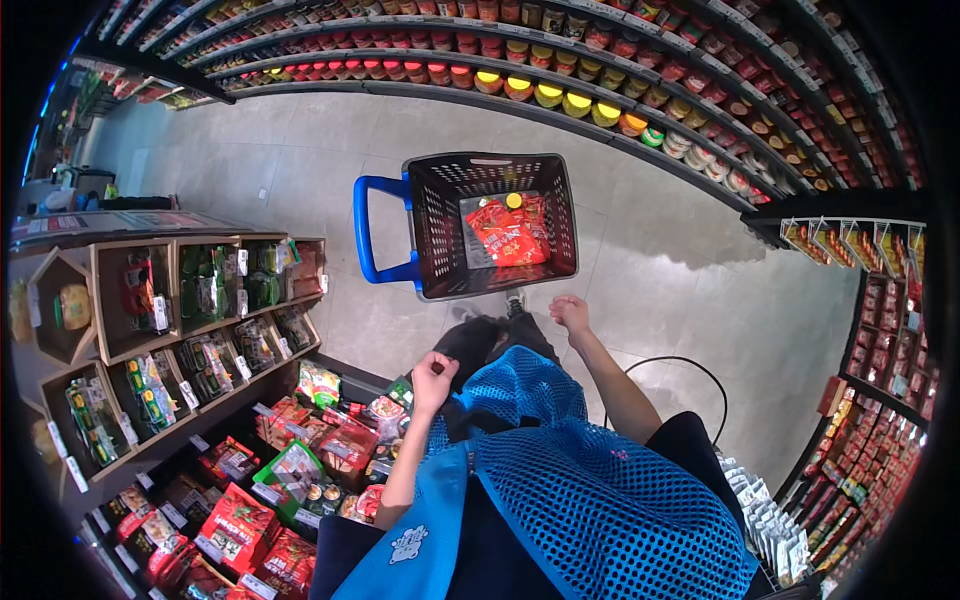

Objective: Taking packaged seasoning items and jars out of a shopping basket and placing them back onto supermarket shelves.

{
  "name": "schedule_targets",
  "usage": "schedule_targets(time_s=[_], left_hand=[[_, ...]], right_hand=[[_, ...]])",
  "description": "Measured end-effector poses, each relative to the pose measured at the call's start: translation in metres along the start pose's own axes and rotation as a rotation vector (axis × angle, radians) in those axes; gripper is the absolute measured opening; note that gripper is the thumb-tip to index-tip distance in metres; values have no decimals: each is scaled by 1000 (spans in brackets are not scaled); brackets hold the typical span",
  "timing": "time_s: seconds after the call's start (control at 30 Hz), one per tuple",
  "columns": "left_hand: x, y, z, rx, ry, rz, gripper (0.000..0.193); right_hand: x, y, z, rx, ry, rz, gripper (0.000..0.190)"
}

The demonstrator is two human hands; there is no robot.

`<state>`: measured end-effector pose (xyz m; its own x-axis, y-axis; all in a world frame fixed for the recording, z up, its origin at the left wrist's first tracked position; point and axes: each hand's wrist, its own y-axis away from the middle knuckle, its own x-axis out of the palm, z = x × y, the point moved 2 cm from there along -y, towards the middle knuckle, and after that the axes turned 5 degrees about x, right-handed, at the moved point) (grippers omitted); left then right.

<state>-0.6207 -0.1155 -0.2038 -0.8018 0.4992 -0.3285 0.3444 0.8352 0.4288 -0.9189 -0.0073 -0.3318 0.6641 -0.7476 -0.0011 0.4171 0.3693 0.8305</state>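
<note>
My left hand (436, 379) is raised beside my thigh with its fingers curled in, and I see nothing held in it. On the other side, my right hand (571, 313) forms a loose fist over the floor, apart from the basket. Just ahead of my feet stands a dark perforated plastic shopping basket (444, 279) with a blue handle (364, 229) turned to the left. Red printed food packets (517, 241) lie on its bottom, along with an item with a yellow round lid (514, 200). Neither hand touches the basket.
Shelves of jars (517, 88) curve across the far side. To my left, wooden display boxes (135, 300) hold packaged goods above a bin of red packets (236, 525). Racks of small packets (862, 442) and hanging white pouches (765, 517) are at the right. Grey tiled floor (675, 300) surrounds the basket.
</note>
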Motion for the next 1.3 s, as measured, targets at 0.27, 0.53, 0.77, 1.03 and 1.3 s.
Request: schedule_targets(time_s=[0.27, 0.53, 0.77, 1.03, 1.3], left_hand=[[2, -39, -12, -36, 124, 7, 15], [32, -83, 6, 36, 4, 59, 15], [76, -126, 30, -236, -107, 75, 12], [155, -227, 66, 114, -227, -152, 13], [196, -256, 106, 120, -585, 87, 17]], right_hand=[[25, 8, -38, 331, -129, 9, 13], [52, -36, 32, 239, 160, 38, 13], [76, -159, 44, 311, 480, 90, 15], [116, -428, -34, 12, 1295, 256, 36], [154, -563, -94, -58, 1080, 0, 54]])
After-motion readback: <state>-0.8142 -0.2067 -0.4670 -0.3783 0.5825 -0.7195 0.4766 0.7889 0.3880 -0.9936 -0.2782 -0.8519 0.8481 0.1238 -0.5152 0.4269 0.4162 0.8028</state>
